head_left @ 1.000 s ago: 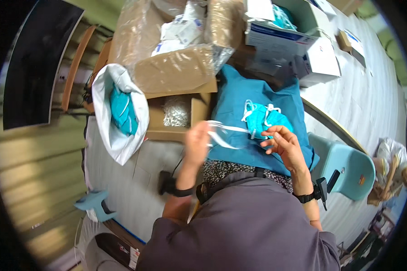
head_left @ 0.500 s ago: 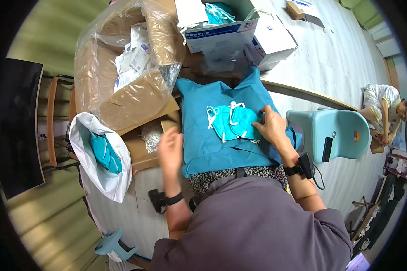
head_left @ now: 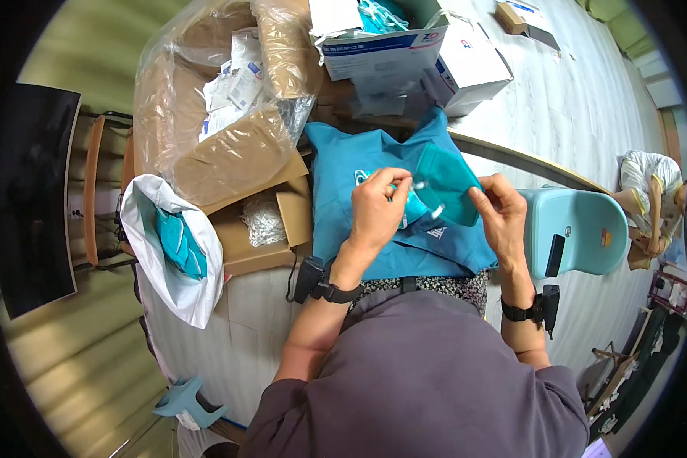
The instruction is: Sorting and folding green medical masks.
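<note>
A teal face mask (head_left: 449, 185) is lifted above the blue cloth (head_left: 340, 156) spread over my lap. My right hand (head_left: 504, 217) pinches its right edge between thumb and fingers. At the mask's left side, my left hand (head_left: 375, 208) is closed in a pinch by a white strap end; the fingertips partly hide what they grip. Underneath lies another teal mask (head_left: 414, 211) with white straps, mostly covered by the left hand and the raised mask.
Left of me stands a white bag (head_left: 149, 206) holding teal masks. Beside it, a small carton (head_left: 296, 210) contains white straps. Farther off are a plastic-lined carton (head_left: 229, 160) with white packets and an open white box (head_left: 382, 57) of masks. A light-blue stool (head_left: 588, 229) stands right; a person sits beyond.
My left hand has come across from the left to the mask's strap. My right hand has lifted one mask off the cloth and moved slightly right.
</note>
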Action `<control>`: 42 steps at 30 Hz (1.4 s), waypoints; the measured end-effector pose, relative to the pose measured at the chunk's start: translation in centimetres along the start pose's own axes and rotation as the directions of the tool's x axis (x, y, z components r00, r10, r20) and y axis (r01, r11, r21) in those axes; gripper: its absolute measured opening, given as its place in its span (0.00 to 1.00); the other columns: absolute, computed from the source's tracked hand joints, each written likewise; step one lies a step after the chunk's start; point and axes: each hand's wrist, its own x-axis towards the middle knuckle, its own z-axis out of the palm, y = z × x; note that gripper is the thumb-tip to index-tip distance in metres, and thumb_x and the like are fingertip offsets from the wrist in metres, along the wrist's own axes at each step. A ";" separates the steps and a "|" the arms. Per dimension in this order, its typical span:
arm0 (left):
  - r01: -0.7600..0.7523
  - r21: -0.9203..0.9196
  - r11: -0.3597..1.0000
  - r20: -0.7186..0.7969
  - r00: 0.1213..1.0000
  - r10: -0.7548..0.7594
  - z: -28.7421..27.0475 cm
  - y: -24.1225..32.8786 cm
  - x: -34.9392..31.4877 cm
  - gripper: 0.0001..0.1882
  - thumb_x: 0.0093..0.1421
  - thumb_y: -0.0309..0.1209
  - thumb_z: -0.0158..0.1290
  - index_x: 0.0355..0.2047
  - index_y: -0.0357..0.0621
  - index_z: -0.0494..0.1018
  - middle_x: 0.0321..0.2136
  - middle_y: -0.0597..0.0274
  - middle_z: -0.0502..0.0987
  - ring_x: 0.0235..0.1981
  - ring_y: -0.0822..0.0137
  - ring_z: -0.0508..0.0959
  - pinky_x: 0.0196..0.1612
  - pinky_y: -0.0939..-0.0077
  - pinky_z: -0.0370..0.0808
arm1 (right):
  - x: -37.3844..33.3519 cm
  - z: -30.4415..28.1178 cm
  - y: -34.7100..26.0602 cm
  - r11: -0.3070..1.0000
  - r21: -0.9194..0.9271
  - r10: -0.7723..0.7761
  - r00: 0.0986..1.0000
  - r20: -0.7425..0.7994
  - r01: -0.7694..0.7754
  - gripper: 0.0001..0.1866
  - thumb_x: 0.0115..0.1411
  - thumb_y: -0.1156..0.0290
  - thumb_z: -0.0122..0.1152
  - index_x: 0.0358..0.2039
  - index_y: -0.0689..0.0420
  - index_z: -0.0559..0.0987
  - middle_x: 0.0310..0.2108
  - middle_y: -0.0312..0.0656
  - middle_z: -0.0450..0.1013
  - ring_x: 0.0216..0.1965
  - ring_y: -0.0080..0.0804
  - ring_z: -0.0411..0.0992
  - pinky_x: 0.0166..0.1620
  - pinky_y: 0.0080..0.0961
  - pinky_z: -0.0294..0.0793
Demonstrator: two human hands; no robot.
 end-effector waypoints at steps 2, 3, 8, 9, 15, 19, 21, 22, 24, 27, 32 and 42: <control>-0.013 -0.022 1.000 -0.011 1.000 0.013 0.2 0.4 0.4 0.08 0.57 0.23 0.59 0.38 0.37 0.78 0.27 0.63 0.78 0.22 0.82 0.75 0.23 0.85 0.69 | 0.4 -0.3 -0.3 0.998 0.067 0.001 0.999 -0.038 0.002 0.04 0.59 0.76 0.63 0.32 0.64 0.78 0.25 0.30 0.69 0.27 0.13 0.64 0.31 0.14 0.64; -0.019 -0.033 0.999 -0.019 1.000 0.018 0.3 0.5 0.6 0.08 0.57 0.23 0.60 0.38 0.38 0.78 0.27 0.63 0.78 0.22 0.82 0.76 0.23 0.85 0.69 | 0.4 -0.4 -0.5 0.996 0.084 -0.025 0.999 -0.046 0.029 0.04 0.59 0.76 0.63 0.32 0.64 0.78 0.25 0.30 0.69 0.27 0.13 0.64 0.31 0.14 0.64; -0.076 -0.171 0.982 -0.017 0.997 0.074 0.5 2.8 1.0 0.11 0.57 0.23 0.61 0.41 0.38 0.75 0.27 0.67 0.77 0.24 0.83 0.74 0.25 0.87 0.68 | 1.1 -0.9 -2.2 0.984 0.049 -0.166 0.985 -0.053 0.169 0.05 0.59 0.77 0.63 0.35 0.63 0.79 0.26 0.30 0.69 0.27 0.14 0.66 0.33 0.13 0.65; -0.053 -0.185 0.981 -0.016 0.999 0.051 0.7 2.9 1.1 0.11 0.57 0.23 0.61 0.41 0.37 0.75 0.27 0.67 0.77 0.24 0.83 0.74 0.25 0.87 0.68 | 1.2 -1.1 -2.5 0.979 0.021 -0.200 0.978 -0.053 0.201 0.05 0.59 0.77 0.63 0.35 0.63 0.79 0.26 0.30 0.70 0.27 0.14 0.66 0.33 0.13 0.65; 0.034 -0.338 0.940 0.015 0.999 -0.030 1.4 3.2 1.6 0.08 0.56 0.26 0.63 0.32 0.37 0.75 0.22 0.68 0.73 0.21 0.82 0.69 0.22 0.85 0.65 | 1.6 -1.2 -3.6 0.971 0.104 -0.199 0.968 -0.155 0.216 0.05 0.60 0.78 0.62 0.36 0.64 0.79 0.28 0.29 0.70 0.29 0.13 0.67 0.34 0.12 0.66; 0.072 -0.236 0.969 0.218 0.976 -0.019 1.7 2.7 1.6 0.14 0.55 0.33 0.66 0.25 0.36 0.75 0.19 0.69 0.68 0.20 0.80 0.65 0.22 0.80 0.63 | 1.6 -1.1 -4.1 0.974 0.116 -0.175 0.971 -0.161 0.195 0.05 0.61 0.78 0.61 0.36 0.64 0.79 0.28 0.29 0.71 0.30 0.12 0.67 0.34 0.11 0.65; 0.097 -0.232 0.968 0.232 0.972 -0.042 2.1 3.3 0.8 0.16 0.52 0.36 0.67 0.20 0.36 0.75 0.19 0.65 0.70 0.20 0.76 0.66 0.22 0.77 0.63 | 1.8 -1.0 -4.1 0.973 0.133 -0.168 0.971 -0.169 0.191 0.05 0.61 0.78 0.61 0.36 0.65 0.79 0.28 0.29 0.71 0.29 0.12 0.66 0.33 0.11 0.65; 0.058 -0.207 0.977 0.244 0.970 -0.006 2.2 3.4 0.6 0.16 0.52 0.35 0.67 0.20 0.37 0.75 0.20 0.64 0.70 0.20 0.75 0.67 0.22 0.76 0.63 | 1.9 -1.1 -4.0 0.975 0.135 -0.152 0.971 -0.186 0.179 0.05 0.61 0.77 0.61 0.36 0.64 0.79 0.27 0.29 0.71 0.28 0.11 0.66 0.32 0.11 0.64; -0.054 -0.175 0.983 0.267 0.958 0.100 2.0 3.9 -0.1 0.13 0.52 0.32 0.66 0.18 0.40 0.76 0.22 0.61 0.73 0.24 0.69 0.70 0.28 0.74 0.67 | 2.3 -1.3 -3.5 0.977 0.142 -0.123 0.968 -0.217 0.156 0.05 0.61 0.76 0.62 0.36 0.64 0.79 0.26 0.28 0.71 0.26 0.11 0.65 0.29 0.10 0.62; -0.357 -0.169 0.919 0.275 0.878 0.391 -0.3 5.2 -0.4 0.10 0.53 0.29 0.63 0.19 0.41 0.76 0.23 0.62 0.74 0.32 0.68 0.71 0.38 0.74 0.68 | 3.5 -2.9 -2.1 0.992 0.114 -0.013 0.958 -0.287 0.048 0.06 0.62 0.73 0.61 0.35 0.62 0.80 0.24 0.27 0.71 0.24 0.10 0.63 0.25 0.10 0.59; -0.238 -0.781 0.578 0.148 0.828 0.540 -7.6 8.0 -1.0 0.25 0.66 0.44 0.47 0.13 0.46 0.70 0.21 0.66 0.75 0.36 0.64 0.71 0.45 0.67 0.64 | 3.9 -4.5 1.9 0.950 0.291 0.179 0.961 -0.212 -0.113 0.06 0.61 0.72 0.61 0.34 0.60 0.81 0.23 0.27 0.73 0.21 0.10 0.63 0.22 0.11 0.58; 0.397 -0.540 0.742 0.443 0.884 -0.150 -6.1 8.1 -0.7 0.20 0.70 0.41 0.40 0.31 0.37 0.73 0.19 0.61 0.75 0.19 0.77 0.69 0.23 0.87 0.62 | 1.9 3.3 1.0 0.886 -0.406 -0.181 0.973 0.141 0.223 0.14 0.59 0.73 0.59 0.46 0.61 0.77 0.35 0.45 0.75 0.27 0.28 0.72 0.30 0.25 0.70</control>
